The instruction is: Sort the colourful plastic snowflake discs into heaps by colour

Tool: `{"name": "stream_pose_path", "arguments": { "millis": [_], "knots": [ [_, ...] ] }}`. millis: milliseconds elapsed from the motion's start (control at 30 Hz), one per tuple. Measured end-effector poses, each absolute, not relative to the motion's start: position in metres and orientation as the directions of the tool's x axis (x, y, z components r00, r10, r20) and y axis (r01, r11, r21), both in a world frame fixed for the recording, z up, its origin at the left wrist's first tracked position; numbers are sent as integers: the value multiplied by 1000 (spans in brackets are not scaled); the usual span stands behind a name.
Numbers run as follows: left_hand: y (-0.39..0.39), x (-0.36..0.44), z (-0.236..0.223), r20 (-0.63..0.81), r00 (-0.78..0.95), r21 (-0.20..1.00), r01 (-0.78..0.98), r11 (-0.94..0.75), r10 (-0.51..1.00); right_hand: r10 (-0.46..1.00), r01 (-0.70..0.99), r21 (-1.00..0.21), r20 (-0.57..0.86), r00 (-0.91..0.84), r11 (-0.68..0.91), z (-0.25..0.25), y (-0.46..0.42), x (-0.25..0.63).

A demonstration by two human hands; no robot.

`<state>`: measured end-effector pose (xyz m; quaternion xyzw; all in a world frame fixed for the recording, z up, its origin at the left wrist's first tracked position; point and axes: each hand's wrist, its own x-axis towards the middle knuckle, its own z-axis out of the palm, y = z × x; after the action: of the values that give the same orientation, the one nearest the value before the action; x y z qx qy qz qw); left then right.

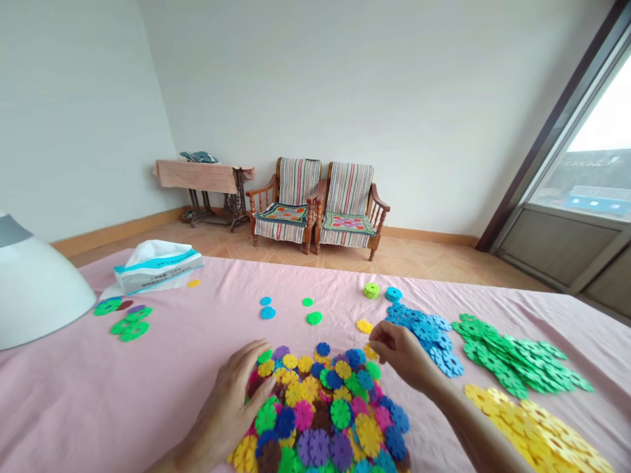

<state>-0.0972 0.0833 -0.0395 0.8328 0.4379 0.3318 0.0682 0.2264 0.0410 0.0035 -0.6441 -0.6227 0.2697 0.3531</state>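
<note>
Mixed plastic snowflake discs (315, 414) are heaped on pink cloth (123, 394). Left hand (227, 407): found open, laid against the heap. Right hand (401, 355): curled just above the heap, its grip not determinable. Blue discs (426, 332) are piled beside it, with green discs (513, 358) and yellow discs (532, 427) further right.
</note>
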Motion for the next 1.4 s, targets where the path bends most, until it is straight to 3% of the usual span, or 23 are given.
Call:
{"name": "stream_pose_path", "arguments": {
  "millis": [167,300,367,533,700,933,1233,1300,1400],
  "knots": [
    [78,-98,-35,454,442,378,691,-616,774,940,531,-845,126,316,-65,-15,71,240],
    [77,-97,-34,436,458,372,692,-619,775,892,661,-744,230,388,-96,-10,66,234],
    [77,-97,-33,434,462,371,690,-621,773,928,734,-677,245,281,-43,0,56,224],
    [76,-95,-30,421,470,371,691,-621,776,979,706,-679,122,-162,201,21,33,191],
    [75,-95,-27,414,492,366,681,-634,766,965,731,-634,111,-237,253,19,27,180],
    [75,-96,-28,433,488,367,672,-643,758,973,715,-659,153,-173,231,16,35,186],
    [73,-93,-21,442,478,383,665,-642,759,901,707,-705,278,334,-45,-22,60,231],
    [72,-92,-19,444,480,384,661,-645,757,871,744,-667,341,355,-42,-22,59,228],
    [72,-91,-18,434,488,380,664,-644,758,901,781,-623,362,240,42,-17,55,211]
  ]
}}
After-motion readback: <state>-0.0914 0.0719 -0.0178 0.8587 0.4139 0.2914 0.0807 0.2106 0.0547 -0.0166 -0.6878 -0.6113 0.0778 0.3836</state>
